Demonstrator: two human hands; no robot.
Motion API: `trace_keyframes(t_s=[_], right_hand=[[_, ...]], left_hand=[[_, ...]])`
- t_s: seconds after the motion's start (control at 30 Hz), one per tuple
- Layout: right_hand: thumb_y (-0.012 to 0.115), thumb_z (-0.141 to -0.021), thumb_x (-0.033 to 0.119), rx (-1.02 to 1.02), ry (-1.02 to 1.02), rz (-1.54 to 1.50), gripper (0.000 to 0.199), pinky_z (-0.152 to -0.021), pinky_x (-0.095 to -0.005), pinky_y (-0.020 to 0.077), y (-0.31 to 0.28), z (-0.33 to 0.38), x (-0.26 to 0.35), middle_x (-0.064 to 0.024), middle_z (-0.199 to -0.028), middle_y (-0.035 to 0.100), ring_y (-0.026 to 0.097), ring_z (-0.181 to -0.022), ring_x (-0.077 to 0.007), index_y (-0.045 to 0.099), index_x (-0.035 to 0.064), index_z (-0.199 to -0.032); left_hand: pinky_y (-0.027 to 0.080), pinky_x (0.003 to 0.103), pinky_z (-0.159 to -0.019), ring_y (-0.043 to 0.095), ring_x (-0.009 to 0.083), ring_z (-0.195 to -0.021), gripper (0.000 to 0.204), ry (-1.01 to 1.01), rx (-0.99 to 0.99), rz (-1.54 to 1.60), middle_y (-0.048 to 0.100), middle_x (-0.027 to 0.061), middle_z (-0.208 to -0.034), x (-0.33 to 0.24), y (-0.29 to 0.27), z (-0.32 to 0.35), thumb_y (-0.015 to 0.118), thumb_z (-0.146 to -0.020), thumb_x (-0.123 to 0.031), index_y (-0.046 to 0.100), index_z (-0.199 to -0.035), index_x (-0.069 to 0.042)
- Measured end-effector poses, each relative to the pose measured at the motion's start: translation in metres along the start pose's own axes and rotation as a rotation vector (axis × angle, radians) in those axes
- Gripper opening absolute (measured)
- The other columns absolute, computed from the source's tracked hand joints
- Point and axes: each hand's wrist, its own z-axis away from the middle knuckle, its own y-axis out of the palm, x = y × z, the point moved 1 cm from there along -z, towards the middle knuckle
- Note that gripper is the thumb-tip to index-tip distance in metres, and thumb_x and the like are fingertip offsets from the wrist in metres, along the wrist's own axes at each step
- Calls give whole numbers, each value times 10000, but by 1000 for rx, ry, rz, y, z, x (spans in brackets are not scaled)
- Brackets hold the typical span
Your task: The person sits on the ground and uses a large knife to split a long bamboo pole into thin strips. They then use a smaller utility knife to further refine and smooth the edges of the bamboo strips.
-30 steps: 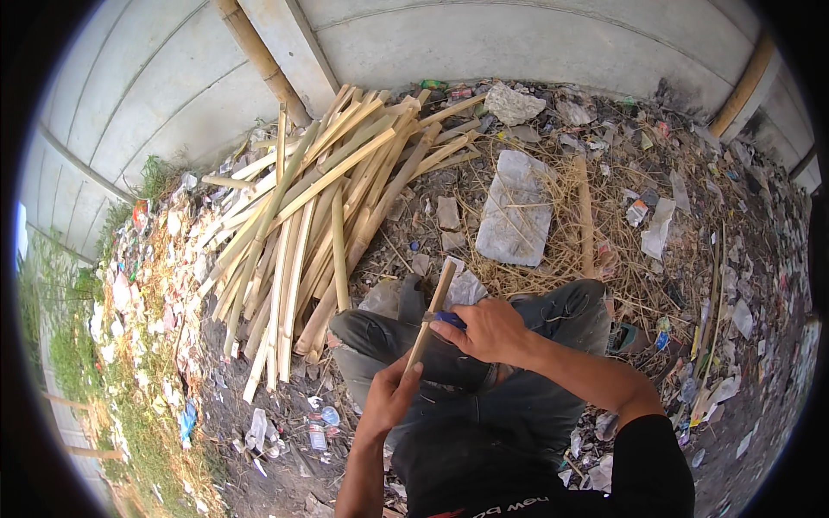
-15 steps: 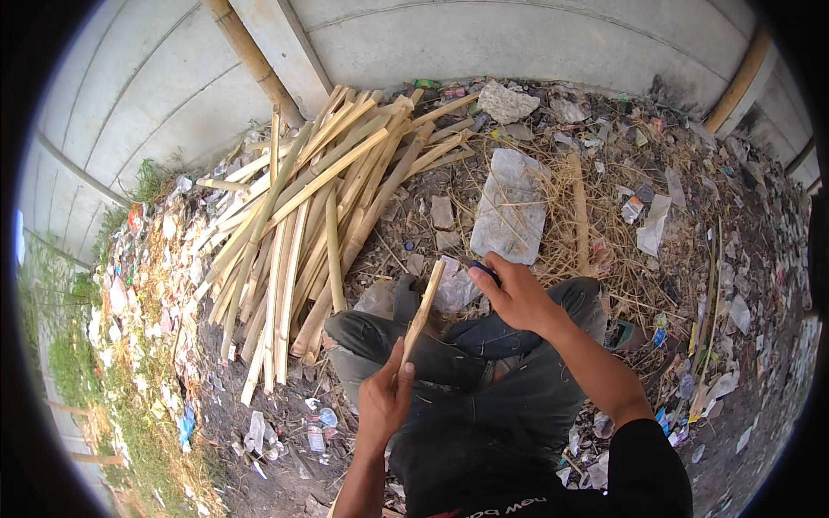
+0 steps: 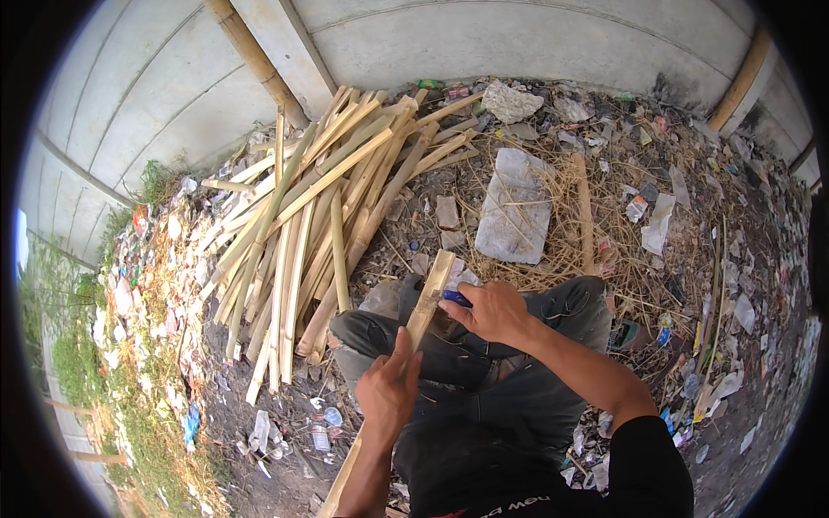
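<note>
Left hand (image 3: 389, 393) grips bamboo strip (image 3: 425, 304), right hand (image 3: 490, 311) clenches blue-handled knife (image 3: 456, 298) on it; tbh barely started (big pile (image 3: 311, 224) left).

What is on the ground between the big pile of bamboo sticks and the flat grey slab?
In the head view, between the bamboo pile and the grey slab lie two small flat stones on dark dirt with scattered dry straw.

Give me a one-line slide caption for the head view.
Left hand grips a bamboo slat while the right hand works a blue-handled tool against it, beside a bamboo pile.
</note>
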Motion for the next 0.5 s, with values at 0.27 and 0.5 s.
trace_keyframes(t_s=[0.27, 0.5], right_hand=[[526, -1081, 512, -359, 411, -184, 592, -614, -486, 482, -59, -40, -117, -222, -666, 623, 634, -650, -437, 693, -25, -896], [520, -1067, 536, -8, 56, -296, 581, -617, -522, 497, -23, 1, -4, -231, -661, 639, 655, -668, -467, 693, 8, -900]], left_hand=[[506, 440, -546, 684, 346, -584, 460, -47, 39, 80, 671, 164, -689, 14, -24, 32, 796, -922, -230, 708, -1359, -112], [521, 386, -607, 730, 308, -653, 465, -149, 13, 146, 678, 241, -731, 3, -12, 10, 783, -926, -149, 692, -1365, -27]])
